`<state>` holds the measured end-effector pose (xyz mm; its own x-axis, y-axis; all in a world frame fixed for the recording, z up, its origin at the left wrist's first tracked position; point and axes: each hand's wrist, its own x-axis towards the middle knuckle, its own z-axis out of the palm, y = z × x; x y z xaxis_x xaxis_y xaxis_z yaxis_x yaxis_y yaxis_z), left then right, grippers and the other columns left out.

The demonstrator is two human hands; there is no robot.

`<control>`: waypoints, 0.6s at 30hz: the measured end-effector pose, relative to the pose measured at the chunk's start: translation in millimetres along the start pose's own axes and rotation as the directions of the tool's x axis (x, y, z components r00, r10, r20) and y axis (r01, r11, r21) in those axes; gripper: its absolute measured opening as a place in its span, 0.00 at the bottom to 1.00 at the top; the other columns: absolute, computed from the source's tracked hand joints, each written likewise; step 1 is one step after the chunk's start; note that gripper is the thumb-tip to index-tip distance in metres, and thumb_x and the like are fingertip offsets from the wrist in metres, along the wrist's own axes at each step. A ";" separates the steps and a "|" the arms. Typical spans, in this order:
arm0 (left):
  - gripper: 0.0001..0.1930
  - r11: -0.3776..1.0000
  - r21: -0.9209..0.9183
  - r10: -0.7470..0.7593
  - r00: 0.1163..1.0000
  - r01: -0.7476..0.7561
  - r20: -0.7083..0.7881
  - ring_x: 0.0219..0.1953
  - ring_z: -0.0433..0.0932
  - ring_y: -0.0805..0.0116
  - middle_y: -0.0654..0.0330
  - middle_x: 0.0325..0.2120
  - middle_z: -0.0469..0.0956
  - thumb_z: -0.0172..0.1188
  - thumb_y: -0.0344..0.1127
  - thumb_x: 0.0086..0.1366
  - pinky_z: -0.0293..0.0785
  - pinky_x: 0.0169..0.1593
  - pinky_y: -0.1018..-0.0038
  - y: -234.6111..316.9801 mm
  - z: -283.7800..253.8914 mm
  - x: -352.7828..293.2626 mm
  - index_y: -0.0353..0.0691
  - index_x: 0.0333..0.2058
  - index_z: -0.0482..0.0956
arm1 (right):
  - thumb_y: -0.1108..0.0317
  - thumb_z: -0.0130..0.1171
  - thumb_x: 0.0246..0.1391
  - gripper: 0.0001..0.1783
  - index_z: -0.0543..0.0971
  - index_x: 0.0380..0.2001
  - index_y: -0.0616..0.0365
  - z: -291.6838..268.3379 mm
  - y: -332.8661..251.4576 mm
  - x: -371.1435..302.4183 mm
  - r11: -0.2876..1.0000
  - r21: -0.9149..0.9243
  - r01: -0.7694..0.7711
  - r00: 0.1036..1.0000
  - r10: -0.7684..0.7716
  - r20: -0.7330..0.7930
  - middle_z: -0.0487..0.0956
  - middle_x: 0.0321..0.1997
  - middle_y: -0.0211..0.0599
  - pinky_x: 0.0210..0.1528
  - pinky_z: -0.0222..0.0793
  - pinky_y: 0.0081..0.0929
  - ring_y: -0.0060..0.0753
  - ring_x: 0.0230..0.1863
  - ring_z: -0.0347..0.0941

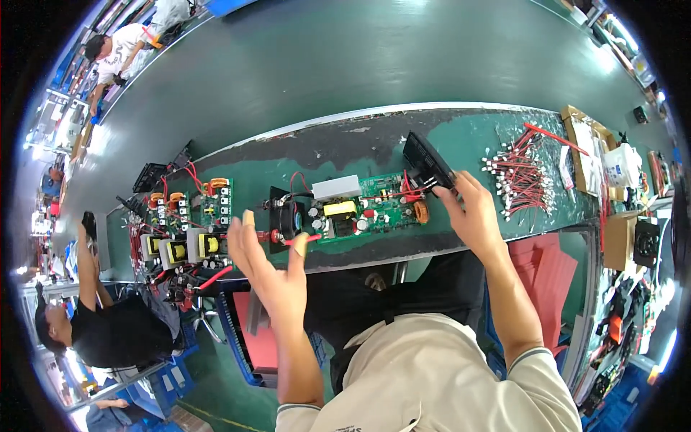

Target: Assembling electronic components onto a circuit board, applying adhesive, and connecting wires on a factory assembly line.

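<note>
The right hand (471,209) grips a black finned panel (426,161) at the right end of the green circuit board (367,209) on the bench (475,137). The left hand (270,263) is open, fingers spread, beside a small black fan (286,216); red wire leads (522,180) lie farther right.

1 head-worn fisheye is looking steeply down, close over the workbench (374,140), forearms entering from the lower edge.
</note>
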<state>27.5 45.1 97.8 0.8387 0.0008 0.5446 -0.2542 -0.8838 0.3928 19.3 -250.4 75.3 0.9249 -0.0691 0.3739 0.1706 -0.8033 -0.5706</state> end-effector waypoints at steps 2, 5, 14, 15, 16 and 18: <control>0.46 0.957 -0.283 0.108 0.981 -0.059 0.162 0.65 0.58 0.42 0.45 0.62 0.61 0.76 0.41 0.47 0.56 0.65 0.53 13.0 -5.9 14.5 0.36 0.63 0.61 | 0.70 0.66 0.52 0.18 0.77 0.45 0.66 4.2 10.1 -15.3 0.880 0.146 -0.451 0.890 0.431 0.151 0.79 0.37 0.43 0.37 0.71 0.28 0.39 0.36 0.78; 0.52 0.938 -0.151 0.347 0.836 -0.313 0.425 0.65 0.59 0.42 0.47 0.62 0.62 0.76 0.49 0.44 0.52 0.66 0.47 35.6 7.5 33.2 0.38 0.65 0.59 | 0.63 0.73 0.45 0.27 0.76 0.46 0.67 7.2 4.2 -45.5 0.906 0.128 -0.403 0.908 0.378 0.180 0.78 0.42 0.45 0.43 0.72 0.29 0.39 0.41 0.77; 0.53 0.928 -0.069 0.351 0.798 -0.366 0.490 0.67 0.58 0.48 0.45 0.64 0.59 0.73 0.55 0.45 0.53 0.66 0.49 38.2 56.2 14.6 0.31 0.64 0.59 | 0.52 0.77 0.35 0.41 0.73 0.51 0.61 42.7 -1.4 -45.8 0.986 -0.089 -0.144 0.990 0.143 -0.013 0.74 0.52 0.44 0.62 0.55 0.42 0.49 0.58 0.67; 0.53 0.929 -0.069 0.348 0.795 -0.363 0.498 0.67 0.58 0.48 0.45 0.64 0.59 0.73 0.55 0.45 0.53 0.66 0.49 36.1 57.5 13.9 0.31 0.64 0.59 | 0.51 0.77 0.35 0.40 0.73 0.50 0.60 41.3 -3.4 -45.0 0.983 -0.080 -0.167 0.986 0.166 -0.014 0.75 0.51 0.42 0.61 0.56 0.41 0.48 0.57 0.67; 0.53 0.933 -0.090 0.347 0.799 -0.349 0.491 0.67 0.57 0.48 0.46 0.65 0.58 0.72 0.55 0.46 0.53 0.66 0.50 32.9 58.9 14.0 0.32 0.64 0.59 | 0.51 0.77 0.35 0.39 0.74 0.50 0.58 41.7 -4.6 -45.4 0.979 -0.071 -0.189 0.982 0.188 -0.013 0.75 0.49 0.40 0.60 0.56 0.41 0.46 0.56 0.68; 0.53 0.936 -0.115 0.345 0.804 -0.332 0.485 0.68 0.57 0.49 0.47 0.66 0.57 0.72 0.56 0.46 0.53 0.66 0.51 31.3 63.2 14.0 0.32 0.65 0.59 | 0.51 0.77 0.35 0.39 0.74 0.49 0.58 44.8 -3.4 -45.1 0.972 -0.070 -0.226 0.974 0.226 -0.001 0.75 0.48 0.39 0.59 0.57 0.40 0.45 0.55 0.68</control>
<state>61.7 -12.1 71.0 0.8201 -0.5308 0.2136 -0.5718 -0.7738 0.2724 -7.8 -218.1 27.6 0.9391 -0.2500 0.2359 -0.0672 -0.8065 -0.5873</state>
